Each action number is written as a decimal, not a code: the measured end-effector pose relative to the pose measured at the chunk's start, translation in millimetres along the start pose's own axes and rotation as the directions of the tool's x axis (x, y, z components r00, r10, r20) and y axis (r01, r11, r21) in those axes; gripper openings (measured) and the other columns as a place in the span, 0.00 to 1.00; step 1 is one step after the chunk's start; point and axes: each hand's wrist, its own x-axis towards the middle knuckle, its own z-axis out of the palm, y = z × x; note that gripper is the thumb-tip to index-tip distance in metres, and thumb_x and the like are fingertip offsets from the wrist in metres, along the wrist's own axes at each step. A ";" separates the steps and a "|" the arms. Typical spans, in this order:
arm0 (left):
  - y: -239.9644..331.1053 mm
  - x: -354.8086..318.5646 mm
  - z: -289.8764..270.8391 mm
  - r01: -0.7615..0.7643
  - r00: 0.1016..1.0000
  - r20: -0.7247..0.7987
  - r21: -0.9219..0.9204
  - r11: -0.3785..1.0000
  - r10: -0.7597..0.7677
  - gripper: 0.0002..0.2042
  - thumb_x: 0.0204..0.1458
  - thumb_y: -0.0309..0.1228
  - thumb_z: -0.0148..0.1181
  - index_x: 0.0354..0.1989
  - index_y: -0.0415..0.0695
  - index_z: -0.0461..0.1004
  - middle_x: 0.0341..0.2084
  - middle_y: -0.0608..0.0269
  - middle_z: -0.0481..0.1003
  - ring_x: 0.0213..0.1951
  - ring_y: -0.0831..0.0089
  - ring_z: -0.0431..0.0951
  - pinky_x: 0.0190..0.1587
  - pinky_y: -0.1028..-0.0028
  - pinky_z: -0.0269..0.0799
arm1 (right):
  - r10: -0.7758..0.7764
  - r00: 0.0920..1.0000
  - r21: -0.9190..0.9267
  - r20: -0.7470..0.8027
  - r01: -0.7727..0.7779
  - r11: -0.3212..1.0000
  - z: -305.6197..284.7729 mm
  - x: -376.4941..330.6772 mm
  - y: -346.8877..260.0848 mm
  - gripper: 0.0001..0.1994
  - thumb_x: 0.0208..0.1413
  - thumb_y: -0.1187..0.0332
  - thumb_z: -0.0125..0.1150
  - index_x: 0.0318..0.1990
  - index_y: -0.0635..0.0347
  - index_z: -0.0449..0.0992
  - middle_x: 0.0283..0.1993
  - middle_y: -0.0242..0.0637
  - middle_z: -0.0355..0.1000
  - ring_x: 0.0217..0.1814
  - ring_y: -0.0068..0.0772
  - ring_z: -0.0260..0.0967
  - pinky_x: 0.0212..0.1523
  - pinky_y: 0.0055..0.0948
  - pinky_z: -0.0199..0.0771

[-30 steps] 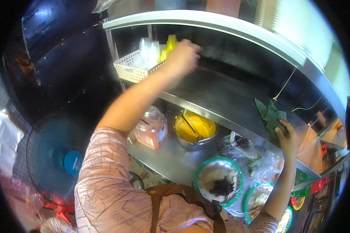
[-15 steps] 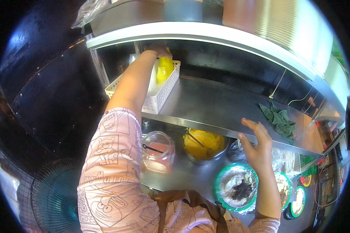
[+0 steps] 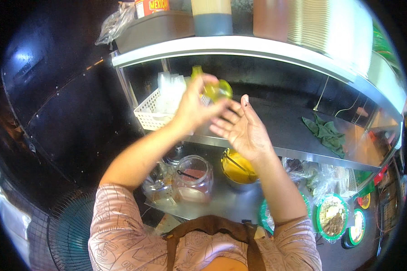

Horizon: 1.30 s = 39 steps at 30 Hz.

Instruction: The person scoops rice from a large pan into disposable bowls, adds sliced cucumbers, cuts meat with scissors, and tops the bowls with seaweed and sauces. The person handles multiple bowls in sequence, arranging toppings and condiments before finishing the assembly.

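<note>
Above the metal shelf (image 3: 289,119), my left hand (image 3: 196,106) is closed round a shiny yellow-green bottle-like container (image 3: 220,91), smeared by motion. My right hand (image 3: 248,135) is raised just right of it, palm up, fingers spread and holding nothing. The left fingertips overlap the right fingers in view; I cannot tell if they touch. Behind my left hand, the white perforated basket (image 3: 151,118) holds clear plastic cups (image 3: 171,83).
Below the shelf stand a clear jar (image 3: 194,180) with a dark-handled utensil and a pot of yellow sauce (image 3: 236,168). Green-rimmed bowls (image 3: 333,218) sit at right. A dark green cloth (image 3: 324,134) lies on the shelf. A fan (image 3: 74,230) stands lower left.
My left hand has come out of the basket with the yellow-green container, moving right and nearer. My right hand has moved left and up to meet it.
</note>
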 end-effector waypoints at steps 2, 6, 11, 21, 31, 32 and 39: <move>37.7 -23.5 1.0 -0.225 0.971 0.113 0.151 0.963 0.209 0.29 0.39 0.37 0.74 0.49 0.41 0.69 0.44 0.55 0.74 0.49 0.61 0.74 0.51 0.66 0.69 | -0.070 0.992 0.221 0.108 0.045 0.974 9.6 -9.2 9.2 0.24 0.62 0.51 0.53 0.56 0.60 0.64 0.55 0.45 0.66 0.55 0.46 0.68 0.55 0.45 0.70; 83.8 -9.2 -24.6 -0.536 0.841 0.163 0.379 0.754 0.516 0.30 0.36 0.41 0.75 0.47 0.42 0.70 0.45 0.53 0.71 0.51 0.55 0.70 0.52 0.63 0.66 | -0.185 0.981 0.179 0.056 0.172 0.969 14.4 -38.7 9.7 0.19 0.63 0.61 0.52 0.58 0.58 0.63 0.51 0.41 0.68 0.53 0.43 0.68 0.53 0.48 0.72; 79.2 134.2 -49.2 -0.238 0.799 -0.409 0.457 0.857 0.440 0.32 0.44 0.47 0.69 0.52 0.35 0.68 0.47 0.53 0.72 0.49 0.64 0.73 0.51 0.67 0.68 | -0.337 0.941 -0.187 0.033 0.337 0.923 -3.8 -65.6 0.1 0.21 0.61 0.72 0.53 0.62 0.56 0.62 0.48 0.37 0.66 0.50 0.34 0.67 0.51 0.45 0.71; 164.9 159.6 -43.7 -0.227 0.917 -0.319 0.084 0.970 0.242 0.30 0.38 0.32 0.71 0.50 0.39 0.63 0.40 0.53 0.71 0.38 0.65 0.75 0.37 0.68 0.75 | -0.590 0.808 -0.573 -0.014 0.477 0.666 -42.8 -149.6 -28.9 0.33 0.49 0.80 0.65 0.60 0.59 0.52 0.53 0.40 0.65 0.53 0.29 0.65 0.54 0.30 0.68; 212.6 -29.1 31.7 -0.202 0.951 0.273 0.193 0.960 0.145 0.41 0.34 0.34 0.72 0.61 0.40 0.61 0.53 0.52 0.69 0.55 0.64 0.69 0.59 0.67 0.62 | -0.529 0.845 -0.522 -0.075 0.419 0.743 -96.8 -278.7 -78.5 0.26 0.51 0.80 0.53 0.58 0.57 0.56 0.57 0.38 0.65 0.50 0.27 0.64 0.51 0.27 0.65; 214.3 -45.7 42.2 -0.225 0.939 0.307 0.221 0.949 0.151 0.42 0.32 0.31 0.72 0.62 0.40 0.60 0.54 0.52 0.69 0.56 0.63 0.69 0.60 0.67 0.61 | -0.517 0.854 -0.534 -0.060 0.410 0.739 -98.3 -288.2 -81.5 0.26 0.50 0.80 0.52 0.59 0.56 0.56 0.58 0.38 0.65 0.50 0.27 0.64 0.50 0.27 0.65; 240.4 -85.6 96.3 -0.484 0.813 0.541 0.423 0.766 0.215 0.41 0.26 0.19 0.66 0.59 0.50 0.66 0.48 0.55 0.72 0.49 0.54 0.71 0.52 0.62 0.68 | -0.442 0.895 -0.655 -0.057 0.301 0.693 -114.0 -344.6 -100.4 0.28 0.48 0.81 0.48 0.61 0.55 0.59 0.55 0.36 0.65 0.53 0.26 0.63 0.51 0.25 0.63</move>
